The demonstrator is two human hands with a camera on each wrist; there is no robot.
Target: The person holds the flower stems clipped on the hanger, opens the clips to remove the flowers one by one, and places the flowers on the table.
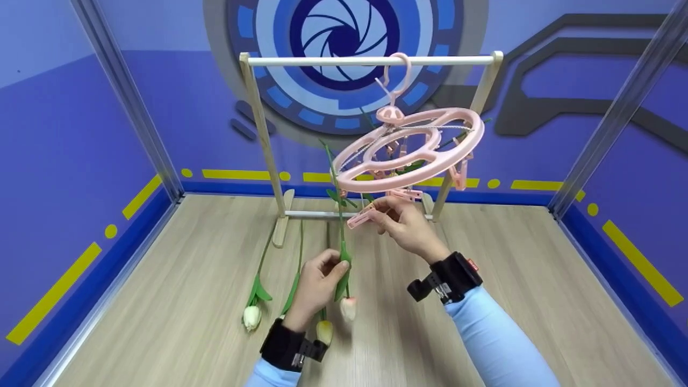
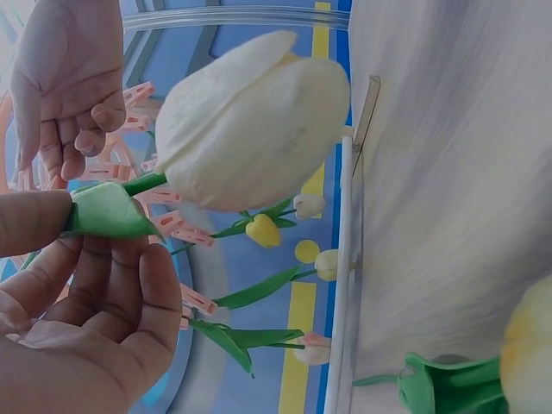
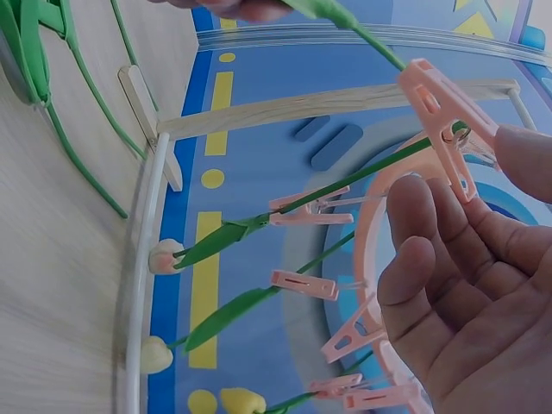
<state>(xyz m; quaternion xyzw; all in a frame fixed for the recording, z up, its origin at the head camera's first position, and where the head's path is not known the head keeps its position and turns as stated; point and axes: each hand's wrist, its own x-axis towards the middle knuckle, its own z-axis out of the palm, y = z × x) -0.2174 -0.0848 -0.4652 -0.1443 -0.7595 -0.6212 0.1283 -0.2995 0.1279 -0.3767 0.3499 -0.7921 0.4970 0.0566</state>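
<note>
In the head view my left hand (image 1: 314, 282) pinches a tulip, blossom down, by its green leaf and stem between thumb and fingers. Its pale blossom (image 1: 348, 309) hangs below the hand and looms large in the left wrist view. Higher up, my right hand (image 1: 406, 226) pinches a pink clothespin (image 1: 360, 218) beside that stem. The right wrist view has the stem meeting the tip of this clothespin (image 3: 442, 121); whether the jaws clamp it I cannot tell. Above the hands, a round pink clip hanger (image 1: 371, 186) hangs tilted.
A wooden rack with a white top rod (image 1: 322, 62) carries the hanger. Behind, several tulips hang blossom down from clips, among them a yellow one (image 2: 263, 230). More tulips lie on the table, including a white one (image 1: 251, 318) and a yellow one (image 1: 324, 332). Blue-purple walls surround the table.
</note>
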